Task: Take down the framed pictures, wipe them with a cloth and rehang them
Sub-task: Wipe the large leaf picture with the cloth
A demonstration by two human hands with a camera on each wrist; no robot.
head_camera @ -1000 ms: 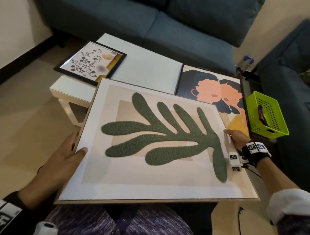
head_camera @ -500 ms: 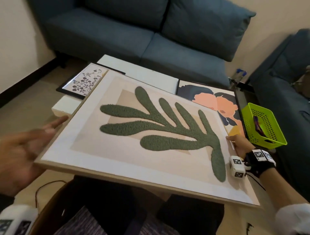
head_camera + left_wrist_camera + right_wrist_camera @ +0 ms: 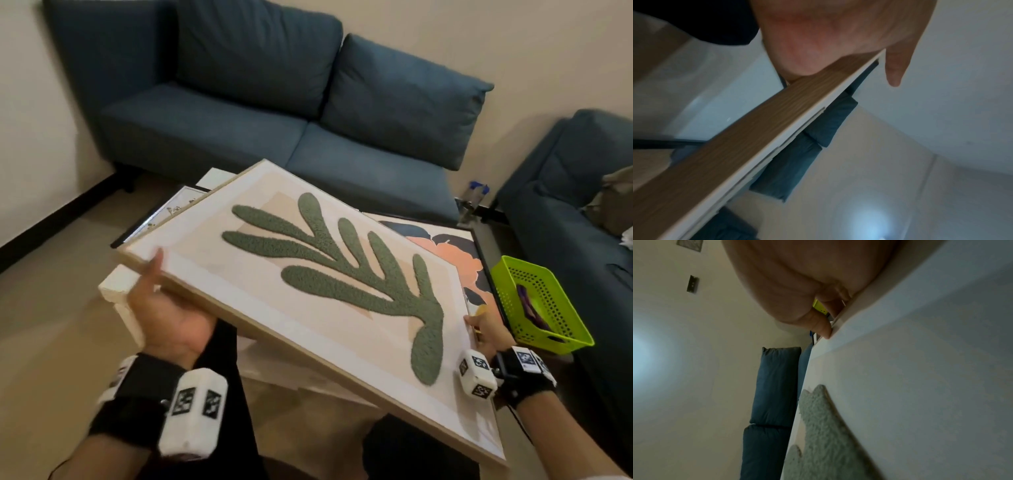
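The leaf picture [image 3: 329, 291] is up off your lap now, raised and tilted over the coffee table [image 3: 113, 291] with its left edge higher; a second ago it lay nearly flat against you. Your left hand [image 3: 168, 315], which half a second ago was off the frame with fingers spread, has come back under the left edge, palm up, thumb pressed on the white border and fingers curled beneath the wooden rim. Your right hand [image 3: 486, 329] stays pinched on the right edge, thumb on the face. I read that as the lift toward rehanging, though no cloth shows, so I cannot say the wipe is done.

The face picture [image 3: 455, 260] on the table is half covered by the leaf picture, and the flower picture [image 3: 178, 209] shows only a corner. The green basket [image 3: 534, 305] beside your right hand holds something dark purple, too small to name. Both wrist views are blurred, and no wall hook is in view.
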